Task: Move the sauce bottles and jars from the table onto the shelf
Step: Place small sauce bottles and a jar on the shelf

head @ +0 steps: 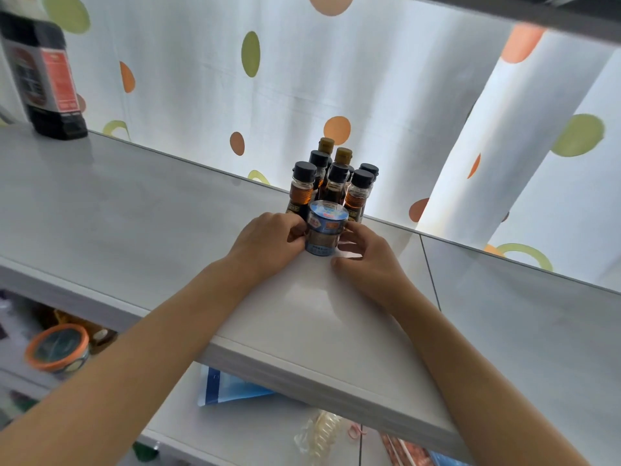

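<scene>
Both hands meet on a small jar (pixel 324 230) that stands upright on the white shelf (pixel 134 210), and the two-sided hold looks meant to steady it while it is seated square against the pack of bottles (pixel 332 183) just behind it. The left hand (pixel 265 245) lies to the jar's left, its fingers (pixel 295 230) curled in against the jar's side near the blue lid band; the right hand (pixel 366 260) lies to the jar's right, its fingers (pixel 353 230) bent and touching the opposite side, with the thumb (pixel 339 264) low and just in front of the jar's base. So the jar sits between the two sets of fingers, pinched lightly from either side rather than gripped from above, which leaves its base free to slide on the shelf. Whether the base is fully down or a shade lifted I cannot tell, though it appears to rest on the shelf. Beyond the fingertips the bottles stand in a tight cluster at the shelf's back edge, dark caps up, touching or nearly touching the jar; placing the jar in front of them keeps the taller things behind and the short one within reach. Well away from the left hand, at the far left of the shelf, stands a dark container (pixel 47 79) with a red label. Behind everything hangs a dotted curtain (pixel 369 79). My judgement is that this jar is nearly placed, and letting go calls only for opening both hands outward without nudging it
</scene>
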